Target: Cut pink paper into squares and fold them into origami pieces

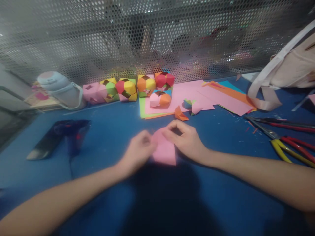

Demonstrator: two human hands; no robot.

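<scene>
A piece of pink paper (164, 152) is held between both hands over the blue table, its far edge curving up. My left hand (139, 147) is closed on the paper's left side, with the fingers curled and slightly blurred. At the top right of the sheet, my right hand (184, 137) pinches it between thumb and fingers. Just beyond my hands lie a folded orange paper piece (180, 113) and a small joined piece of blue, green and pink paper (193, 106). A pink and orange folded paper ball (160, 99) sits behind them.
Several multicoloured paper balls (126, 89) line the perforated metal screen (157, 42). Stacked coloured sheets (188, 93) lie beside them. Pliers (280, 141) are at right, near a pale bag (292, 65). A glue gun (72, 131), a dark phone-like object (46, 141) and a tumbler (60, 90) are at left.
</scene>
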